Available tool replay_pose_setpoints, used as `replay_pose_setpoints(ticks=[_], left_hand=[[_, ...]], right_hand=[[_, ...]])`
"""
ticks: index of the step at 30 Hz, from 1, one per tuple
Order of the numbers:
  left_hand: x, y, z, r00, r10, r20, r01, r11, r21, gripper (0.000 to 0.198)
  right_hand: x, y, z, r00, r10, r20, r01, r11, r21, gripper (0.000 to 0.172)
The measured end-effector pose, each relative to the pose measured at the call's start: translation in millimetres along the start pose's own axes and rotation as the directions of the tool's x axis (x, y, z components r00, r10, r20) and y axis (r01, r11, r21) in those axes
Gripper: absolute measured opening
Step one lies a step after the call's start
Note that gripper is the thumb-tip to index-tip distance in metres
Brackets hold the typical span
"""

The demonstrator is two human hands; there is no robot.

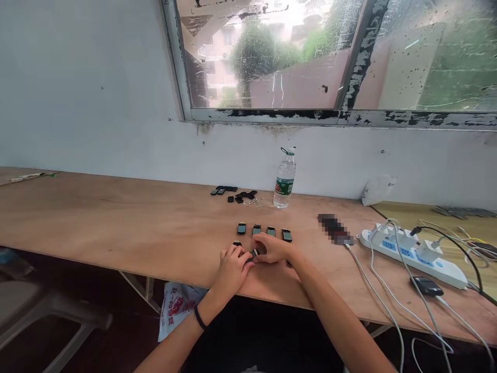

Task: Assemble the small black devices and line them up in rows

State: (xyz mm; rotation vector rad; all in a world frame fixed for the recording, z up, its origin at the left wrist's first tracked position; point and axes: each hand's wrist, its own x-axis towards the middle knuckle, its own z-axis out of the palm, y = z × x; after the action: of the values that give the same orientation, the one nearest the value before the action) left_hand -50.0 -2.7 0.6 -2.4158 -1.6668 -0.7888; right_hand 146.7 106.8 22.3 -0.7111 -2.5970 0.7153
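Note:
Both hands meet over the near edge of a long plywood table (pixel 116 217). My left hand (pixel 232 269) and my right hand (pixel 272 248) are curled together around a small dark part (pixel 253 254) pinched between the fingertips. Just beyond them lies a row of several small black rectangular devices (pixel 264 231), and one more device (pixel 237 243) rests left of my left hand. A black band circles my left wrist.
Farther back sit a pile of small black parts (pixel 235 194) and a water bottle (pixel 284 178). A white power strip (pixel 411 251) with plugs and cables lies at the right, with a black gadget (pixel 426 285) nearby. A white bag (pixel 176 308) hangs under the table.

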Motion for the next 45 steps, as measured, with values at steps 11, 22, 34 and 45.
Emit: replay_pose_setpoints(ticks=[11,22,34,45], left_hand=[[-0.8,1.2,1.9,0.999,0.003,-0.042,0.001,0.996,0.089,0.009],[-0.7,2.6,1.4,0.999,0.020,-0.034,-0.019,1.000,0.024,0.016],[-0.2,3.6,4.0,0.999,0.047,0.010,-0.048,0.998,0.036,0.021],[-1.5,3.8,1.0,0.998,0.057,-0.008,-0.057,0.998,0.014,0.026]], right_hand=[[1.0,-12.1,-1.7,1.000,0.022,-0.008,-0.021,0.995,0.101,0.010],[6.0,-4.4,-1.1,0.982,0.085,-0.170,-0.115,0.978,-0.176,0.019],[6.2,-4.9,1.3,0.982,0.080,-0.171,-0.112,0.975,-0.189,0.042],[-3.3,8.1,-12.5,0.953,0.101,-0.287,-0.135,0.986,-0.101,0.036]])
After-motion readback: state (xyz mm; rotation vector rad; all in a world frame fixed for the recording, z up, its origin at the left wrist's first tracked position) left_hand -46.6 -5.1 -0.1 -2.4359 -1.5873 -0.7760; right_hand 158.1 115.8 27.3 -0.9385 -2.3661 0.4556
